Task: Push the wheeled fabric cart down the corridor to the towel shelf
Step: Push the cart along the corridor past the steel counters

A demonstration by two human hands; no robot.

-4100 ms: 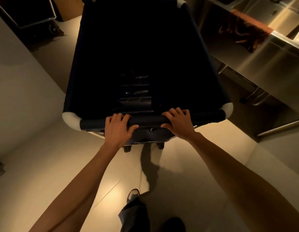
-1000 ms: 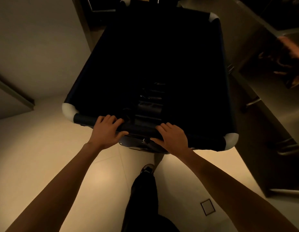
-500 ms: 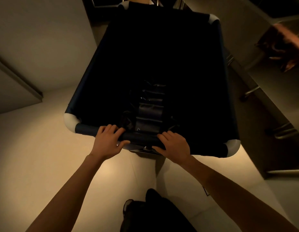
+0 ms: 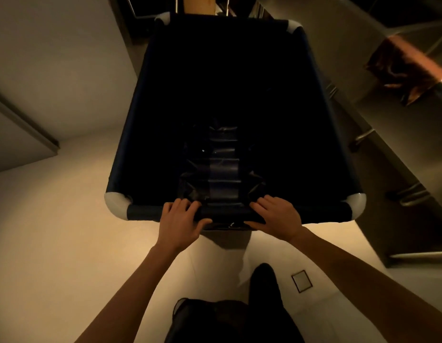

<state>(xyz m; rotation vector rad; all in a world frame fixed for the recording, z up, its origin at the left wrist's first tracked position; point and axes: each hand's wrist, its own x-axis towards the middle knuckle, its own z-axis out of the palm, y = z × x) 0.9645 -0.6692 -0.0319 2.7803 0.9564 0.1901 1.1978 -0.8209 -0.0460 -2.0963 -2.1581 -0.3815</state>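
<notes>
The dark fabric cart [image 4: 140, 125] fills the middle of the view, with white rounded corner pieces on its frame. Its inside is deep and nearly black; a folded dark liner shows near the close end. My left hand [image 4: 180, 222] grips the near rim bar left of centre. My right hand [image 4: 277, 216] grips the same bar right of centre. Both arms stretch forward from the bottom of the frame. The wheels are hidden under the cart.
A pale wall [image 4: 54, 70] runs along the left with a door frame edge [image 4: 27, 125]. Steel shelving [image 4: 388, 134] lines the right, with a brown patterned item [image 4: 408, 68] on it. A small square floor plate [image 4: 301, 280] lies by my dark shoe [image 4: 264, 283].
The cart has rolled forward along the corridor and straightened, its near bar now level. The steel shelving slid past on the right. Both hands kept their grip on the bar.
</notes>
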